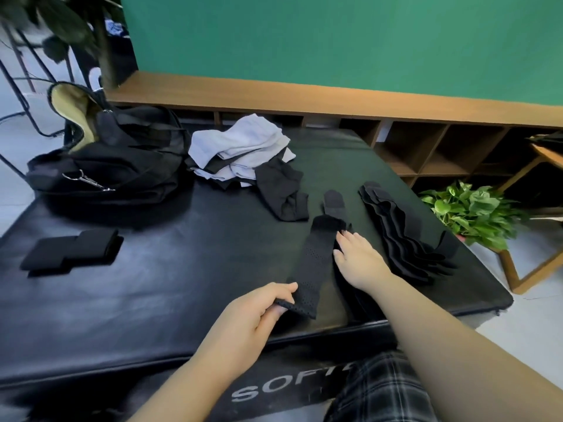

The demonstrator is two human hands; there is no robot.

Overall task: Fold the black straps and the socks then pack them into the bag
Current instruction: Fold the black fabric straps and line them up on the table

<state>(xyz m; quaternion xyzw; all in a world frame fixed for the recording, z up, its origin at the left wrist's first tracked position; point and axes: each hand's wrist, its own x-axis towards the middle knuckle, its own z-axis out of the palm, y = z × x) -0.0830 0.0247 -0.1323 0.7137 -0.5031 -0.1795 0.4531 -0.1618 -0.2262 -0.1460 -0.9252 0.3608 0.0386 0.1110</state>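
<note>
Far left, on the black mat (pixel 128 300): a black bag (pixel 122 166), slumped, mouth open toward the far left, pale lining showing, a metal clip on its near side. Nearer, at the mat's left: folded straps (pixel 73 252), a small stack lying flat, well apart from the bag. Just right of the bag, far side: pale socks (pixel 243 147) in a loose heap, dark pieces mixed in. Touching that heap on its near right: black socks (pixel 283 193), crumpled.

Centre, near edge: left hand (pixel 259 318), thumb and fingers pinching the near end of a perforated strap (pixel 313 266) and lifting that end slightly. Strap stretched away toward the far right, far end a rounded tab lying flat on the mat. Right hand (pixel 359 257) just right of the strap's middle, fingers straight and spread, pressing flat, fingertips at the strap's edge, holding nothing.

Further right: unfolded straps (pixel 402 236), fanned in an overlapping row running near to far along the mat's right side. Beyond the mat, far right: a leafy plant (pixel 472 208) on the floor beside wooden shelves (pixel 426 147); a green wall (pixel 335 41) behind.
</note>
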